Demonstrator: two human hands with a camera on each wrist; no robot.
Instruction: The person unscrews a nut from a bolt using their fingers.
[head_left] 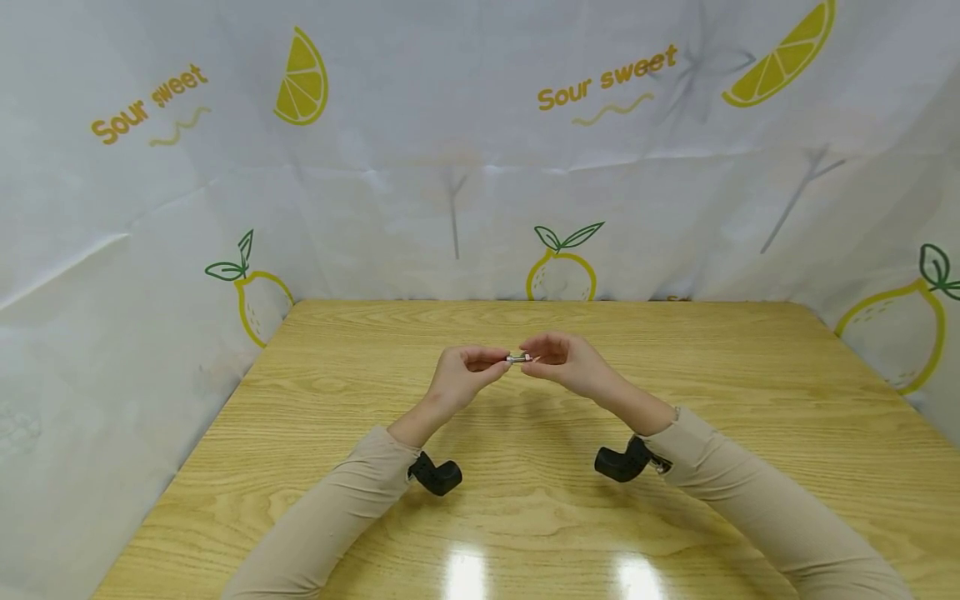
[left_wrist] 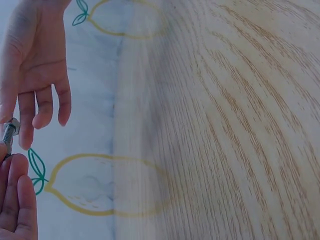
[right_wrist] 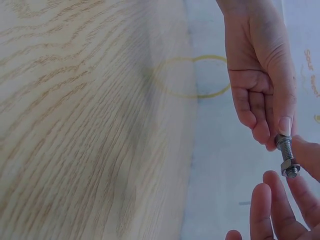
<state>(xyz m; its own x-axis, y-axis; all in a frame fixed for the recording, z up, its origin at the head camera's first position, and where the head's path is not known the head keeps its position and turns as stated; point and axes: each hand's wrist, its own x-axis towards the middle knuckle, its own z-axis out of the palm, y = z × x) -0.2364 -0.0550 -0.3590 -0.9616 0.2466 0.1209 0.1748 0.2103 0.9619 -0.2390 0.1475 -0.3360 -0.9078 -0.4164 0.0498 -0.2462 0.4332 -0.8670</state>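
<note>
A metal bolt point(right_wrist: 286, 148) is held in the air over the table, roughly lengthwise between the two hands. My left hand point(head_left: 456, 382) pinches it near one end, the thumb lying over that end in the right wrist view. A hex nut point(right_wrist: 289, 166) sits on the threads toward the other end, the bolt's tip just showing beyond it. Around the nut, my right hand point(head_left: 576, 365) has its thumb point(right_wrist: 307, 157) along one side and the index fingertip at the tip end. The other right fingers spread apart, away from the metal.
A wood-grain table point(head_left: 525, 517) lies under both hands. White cloth point(head_left: 405, 217) with lemon prints hangs behind it and at the sides. Black wrist mounts point(head_left: 437, 475) stick out below the beige sleeves point(head_left: 322, 517).
</note>
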